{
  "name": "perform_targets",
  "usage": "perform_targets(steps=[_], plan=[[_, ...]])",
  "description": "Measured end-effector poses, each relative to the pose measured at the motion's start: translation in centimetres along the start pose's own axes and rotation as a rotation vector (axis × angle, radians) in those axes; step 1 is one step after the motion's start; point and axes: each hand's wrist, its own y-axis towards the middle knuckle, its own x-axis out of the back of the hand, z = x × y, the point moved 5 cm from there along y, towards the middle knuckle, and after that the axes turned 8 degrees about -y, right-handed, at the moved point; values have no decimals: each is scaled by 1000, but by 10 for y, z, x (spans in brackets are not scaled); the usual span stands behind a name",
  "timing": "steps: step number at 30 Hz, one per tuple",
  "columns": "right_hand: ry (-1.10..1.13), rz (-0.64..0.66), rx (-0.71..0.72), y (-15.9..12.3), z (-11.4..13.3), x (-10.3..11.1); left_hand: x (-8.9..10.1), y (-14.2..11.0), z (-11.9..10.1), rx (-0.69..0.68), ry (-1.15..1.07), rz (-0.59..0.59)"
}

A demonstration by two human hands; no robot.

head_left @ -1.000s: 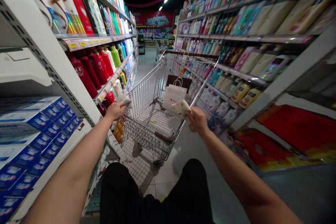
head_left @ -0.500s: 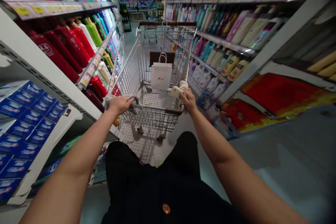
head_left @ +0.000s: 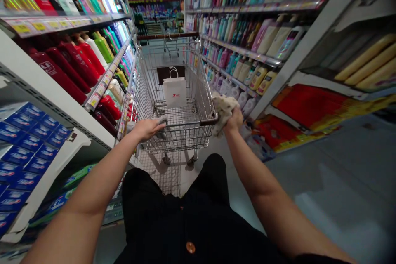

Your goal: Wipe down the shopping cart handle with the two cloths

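A metal shopping cart (head_left: 177, 139) stands in front of me, its near rim facing my knees. At the rim's left end, my left hand (head_left: 146, 128) is closed on a grey cloth (head_left: 162, 122) pressed against the bar. My right hand (head_left: 234, 121) grips a crumpled off-white cloth (head_left: 222, 110) with darker spots. This cloth hangs just outside the cart's right near corner, beside the brown corner piece (head_left: 209, 122). Inside the cart, a white paper bag (head_left: 175, 90) with red print stands upright toward the far end.
Shelves of bottles line both sides; dark red pump bottles (head_left: 62, 66) stand close on the left. Blue boxes (head_left: 29, 144) are stacked low at left. A red and yellow panel (head_left: 309, 107) fronts the right shelf. Another cart (head_left: 170, 41) stands farther down the aisle.
My right hand has moved off the cart's right rim to its outer side, and its cloth now hangs spread out. The cart appears shifted left in view. My left hand stays at the rim.
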Motion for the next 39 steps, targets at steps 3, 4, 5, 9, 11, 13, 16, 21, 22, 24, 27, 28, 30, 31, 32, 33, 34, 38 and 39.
perform_targets(steps=[3, 4, 5, 9, 11, 13, 16, 21, 22, 24, 27, 28, 30, 31, 32, 33, 34, 38, 39], plan=[[-28, -208, -179, -65, -17, 27, -2, -1, -9, -17, -12, -23], [-31, -211, -189, -89, -17, 27, -2, -1, -11, -20, -30, -32], [-34, -181, -182, -112, -15, 22, -2, -1, -13, -24, -52, -37], [-102, 100, 99, -169, 18, -30, -3, -1, -16, -57, -137, -33], [-280, 280, 341, -181, 32, -62, -3, -3, -16, -77, -145, -43], [-485, 431, 460, -187, 27, -88, -4, -4, -15, -79, -122, -51], [-654, 677, 477, -195, -9, -111, -7, -6, -10, -60, -86, -52], [-668, 852, 494, -215, -64, -113, -9, -5, -5, -46, -74, -61], [-661, 860, 492, -217, -69, -110, -8, -5, -5, -43, -61, -61], [-645, 848, 457, -217, -74, -104, -7, -6, -8, -47, -20, -62], [-572, 772, 427, -208, -58, -96, -6, -9, -13, -39, 44, -64], [-531, 727, 446, -204, -46, -95, -6, -10, -14, -31, 54, -65], [-445, 667, 540, -199, -15, -98, -7, -11, -14, -19, 49, -68], [-413, 670, 602, -198, 2, -103, -7, -11, -13, -19, 40, -71], [-398, 698, 662, -199, 18, -111, -8, -11, -12, -19, 32, -73], [-405, 739, 708, -200, 30, -120, -9, -11, -11, -21, 27, -74], [-434, 781, 733, -201, 39, -130, -10, -10, -10, -25, 24, -78], [-585, 882, 698, -210, 34, -155, -10, -10, -8, -39, 25, -93], [-601, 914, 688, -215, 24, -157, -9, -10, -9, -42, 27, -90]])
